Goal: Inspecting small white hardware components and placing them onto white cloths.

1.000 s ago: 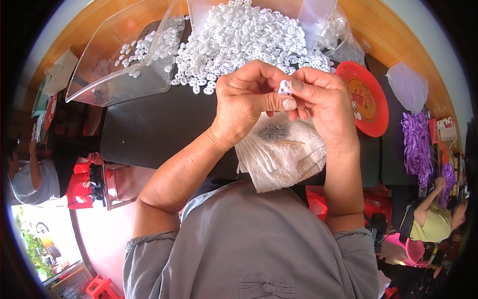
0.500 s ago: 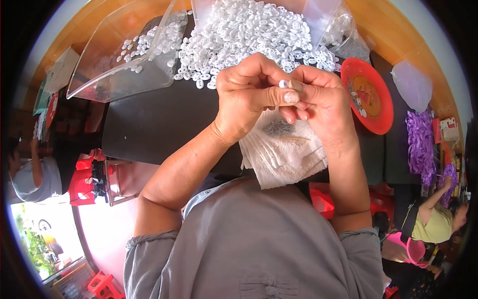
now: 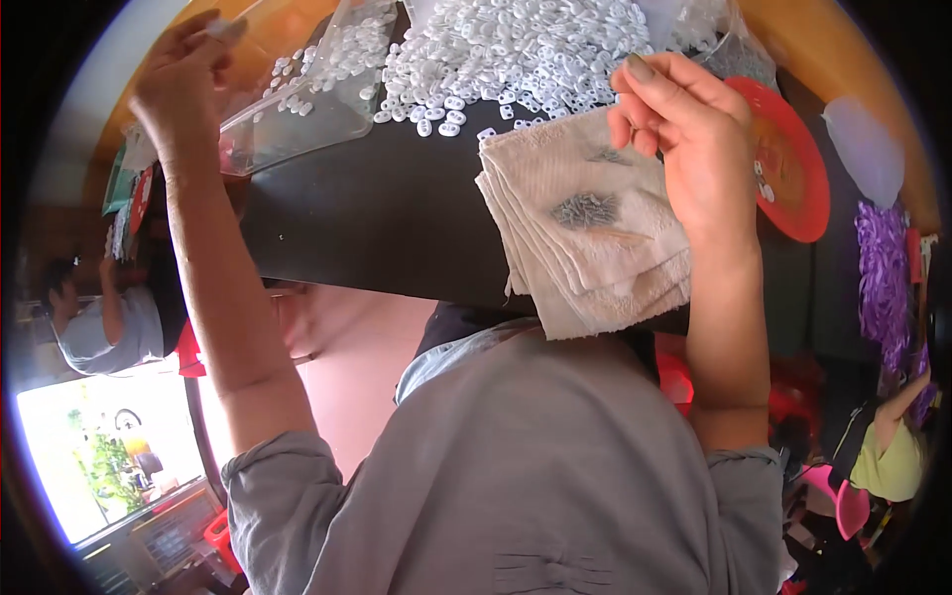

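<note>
My left hand (image 3: 183, 84) is raised at the upper left, over the clear plastic box (image 3: 297, 139). Its fingers are curled, with a blurred pale patch at the tips that may be a nail or a piece. My right hand (image 3: 694, 129) hovers above the folded beige cloth (image 3: 585, 293), thumb pressed against curled fingers; what is pinched there, if anything, I cannot make out. Small grey metal pieces (image 3: 585, 210) lie heaped on the cloth beside a thin wooden stick (image 3: 620, 236). Behind spreads a large pile of white two-holed oval plastic pieces (image 3: 516, 59).
More white pieces lie in the clear box. A red round plate (image 3: 793, 188) with a few pieces stands on the right of the dark table (image 3: 377, 218). Purple ribbon strands (image 3: 881, 288) hang farther right. Other people (image 3: 109, 322) sit at both sides.
My hands were together over the cloth, holding a small white piece. They have parted: the left swung up and left to the box, the right shifted up and slightly right.
</note>
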A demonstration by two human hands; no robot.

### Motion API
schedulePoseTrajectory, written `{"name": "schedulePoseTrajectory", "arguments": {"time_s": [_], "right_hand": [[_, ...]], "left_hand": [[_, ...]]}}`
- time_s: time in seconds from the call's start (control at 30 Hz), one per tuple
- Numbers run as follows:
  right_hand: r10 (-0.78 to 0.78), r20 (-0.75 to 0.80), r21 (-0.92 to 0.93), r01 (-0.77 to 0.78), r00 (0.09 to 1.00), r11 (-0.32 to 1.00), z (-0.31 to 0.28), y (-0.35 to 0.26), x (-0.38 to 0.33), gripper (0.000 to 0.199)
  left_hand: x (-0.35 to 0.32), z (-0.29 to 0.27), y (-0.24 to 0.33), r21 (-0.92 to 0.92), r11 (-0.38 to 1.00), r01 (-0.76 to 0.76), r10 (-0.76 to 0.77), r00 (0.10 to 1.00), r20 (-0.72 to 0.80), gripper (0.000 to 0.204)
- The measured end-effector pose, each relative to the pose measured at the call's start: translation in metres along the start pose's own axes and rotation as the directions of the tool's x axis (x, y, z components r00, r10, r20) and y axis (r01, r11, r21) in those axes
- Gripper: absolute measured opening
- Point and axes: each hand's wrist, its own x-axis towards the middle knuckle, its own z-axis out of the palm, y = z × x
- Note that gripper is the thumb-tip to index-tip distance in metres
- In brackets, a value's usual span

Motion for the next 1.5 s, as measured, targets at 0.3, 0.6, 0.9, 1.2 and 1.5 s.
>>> {"name": "schedulePoseTrajectory", "arguments": {"time_s": [0.3, 0.6, 0.9, 1.2, 1.5], "right_hand": [[-0.062, -0.027, -0.056, 0.061, 0.998, 0.997, -0.001, 0.010, -0.003, 0.023], [-0.047, -0.023, -0.104, 0.045, 0.999, 0.994, -0.004, -0.009, -0.016, 0.021], [-0.210, 0.254, -0.486, 0.312, 0.944, 0.816, -0.010, 0.014, 0.010, 0.013], [-0.312, 0.304, -0.411, 0.420, 0.900, 0.809, 0.004, 0.013, 0.013, 0.012], [-0.180, 0.189, -0.481, 0.251, 0.965, 0.840, -0.008, 0.038, 0.011, 0.011]], "left_hand": [[-0.140, 0.106, -0.002, 0.007, 0.981, -0.193, 0.125, 0.661, 0.740, 0.010], [-0.181, 0.148, -0.025, -0.065, 0.862, -0.502, 0.324, 0.449, 0.833, 0.006], [-0.140, 0.131, 0.006, -0.046, 0.704, 0.709, -0.247, 0.304, 0.920, 0.011], [-0.129, 0.123, 0.000, -0.071, 0.377, 0.923, -0.282, 0.188, 0.941, 0.010], [-0.113, 0.108, -0.048, 0.209, 0.971, 0.116, -0.239, 0.494, 0.836, 0.007]]}}
